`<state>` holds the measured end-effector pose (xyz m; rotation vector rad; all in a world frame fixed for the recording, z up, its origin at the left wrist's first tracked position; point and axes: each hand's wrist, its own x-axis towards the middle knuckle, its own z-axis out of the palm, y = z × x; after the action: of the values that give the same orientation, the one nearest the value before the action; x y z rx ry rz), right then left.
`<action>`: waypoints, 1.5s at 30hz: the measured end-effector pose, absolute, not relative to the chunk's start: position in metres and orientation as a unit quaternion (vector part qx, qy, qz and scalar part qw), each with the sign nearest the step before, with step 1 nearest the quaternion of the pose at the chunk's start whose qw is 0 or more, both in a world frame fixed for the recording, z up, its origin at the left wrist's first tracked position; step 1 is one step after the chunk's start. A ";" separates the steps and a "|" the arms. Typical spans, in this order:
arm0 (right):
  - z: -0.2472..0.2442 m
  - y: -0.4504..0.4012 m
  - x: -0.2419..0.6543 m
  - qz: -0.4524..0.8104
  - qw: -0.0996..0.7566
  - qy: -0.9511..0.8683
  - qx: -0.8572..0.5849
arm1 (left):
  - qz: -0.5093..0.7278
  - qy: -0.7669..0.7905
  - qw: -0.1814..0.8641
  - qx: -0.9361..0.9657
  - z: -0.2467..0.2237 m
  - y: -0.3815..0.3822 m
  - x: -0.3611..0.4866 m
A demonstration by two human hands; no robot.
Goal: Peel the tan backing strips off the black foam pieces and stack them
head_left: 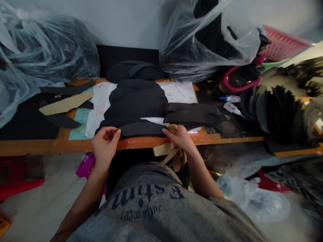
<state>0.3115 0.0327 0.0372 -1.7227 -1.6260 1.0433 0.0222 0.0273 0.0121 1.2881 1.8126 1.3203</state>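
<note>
A long black cut piece of foam or fabric (141, 129) lies along the near edge of the wooden table (161, 141), on top of a stack of similar black pieces (135, 101). My left hand (105, 145) pinches that piece's left end between curled fingers. My right hand (178, 137) grips a bundle of tan paper-like strips (174, 155), which hangs over the table edge, and its fingertips sit by the black piece's right end.
Black pieces and a tan cut template (66, 103) lie at the left, with more black pieces (193, 113) at the right. Several glue bottles (230, 103) lie further right. Large plastic bags of black material (45, 50) bulk behind the table, and a pink basket (284, 43) sits at the upper right.
</note>
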 end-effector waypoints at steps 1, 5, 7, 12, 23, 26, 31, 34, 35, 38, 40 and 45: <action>0.036 0.033 0.311 0.383 0.267 -0.607 -0.643 | 0.489 0.672 0.271 0.486 0.010 0.027 0.023; 0.035 0.033 0.309 0.361 0.256 -0.620 -0.648 | 0.468 0.673 0.257 0.512 0.005 0.026 0.022; 0.035 0.033 0.310 0.351 0.250 -0.625 -0.650 | 0.458 0.678 0.244 0.520 0.004 0.026 0.022; 0.032 0.032 0.309 0.332 0.239 -0.637 -0.654 | 0.439 0.689 0.221 0.532 0.001 0.025 0.021; 0.031 0.033 0.308 0.317 0.214 -0.645 -0.662 | 0.429 0.689 0.206 0.548 -0.002 0.024 0.020; 0.030 0.034 0.308 0.316 0.211 -0.644 -0.664 | 0.427 0.687 0.207 0.549 0.000 0.024 0.022; 0.029 0.035 0.308 0.313 0.204 -0.645 -0.666 | 0.408 0.699 0.193 0.555 -0.002 0.025 0.022; 0.029 0.036 0.308 0.318 0.204 -0.646 -0.663 | 0.406 0.700 0.184 0.558 -0.003 0.025 0.022; 0.029 0.036 0.308 0.320 0.205 -0.647 -0.661 | 0.406 0.697 0.182 0.562 -0.003 0.025 0.022; 0.029 0.037 0.309 0.321 0.211 -0.645 -0.661 | 0.395 0.690 0.168 0.583 0.000 0.024 0.022; 0.029 0.037 0.310 0.319 0.213 -0.646 -0.660 | 0.378 0.689 0.154 0.599 0.003 0.022 0.023; 0.033 0.035 0.312 0.322 0.207 -0.660 -0.647 | 0.346 0.690 0.177 0.611 0.011 0.014 0.020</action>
<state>0.3117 0.0353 0.0326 -1.8016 -1.8374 0.8969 0.0196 0.0144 0.0108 1.7284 1.9524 0.9802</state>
